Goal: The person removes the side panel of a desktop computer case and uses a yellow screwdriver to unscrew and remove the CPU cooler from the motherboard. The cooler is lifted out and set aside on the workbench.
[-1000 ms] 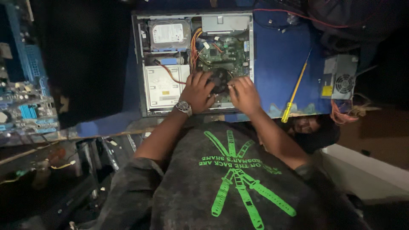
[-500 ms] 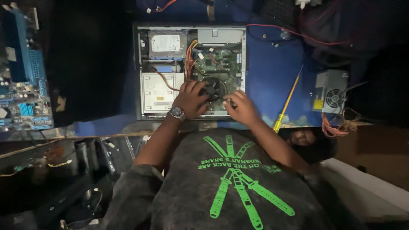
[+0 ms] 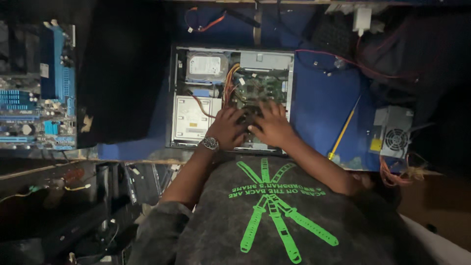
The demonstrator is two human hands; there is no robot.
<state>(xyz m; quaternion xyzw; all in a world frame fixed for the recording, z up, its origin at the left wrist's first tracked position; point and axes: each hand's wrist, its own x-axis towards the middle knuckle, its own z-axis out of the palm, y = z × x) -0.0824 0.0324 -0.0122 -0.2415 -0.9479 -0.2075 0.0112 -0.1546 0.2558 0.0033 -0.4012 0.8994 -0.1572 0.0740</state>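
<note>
Seemingly spread fingers [image 3: 265, 114] atop cooler [image 3: 248, 118].

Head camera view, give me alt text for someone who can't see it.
Both hands, left hand and right hand, press into an open computer case on a blue table. A yellow screwdriver and a grey power supply lie to its right.

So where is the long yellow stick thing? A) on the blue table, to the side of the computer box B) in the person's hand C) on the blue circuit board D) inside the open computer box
A: the yellow stick lies on the blue table beside the open computer box, while both hands, left hand and right hand, are down inside the box.
</note>
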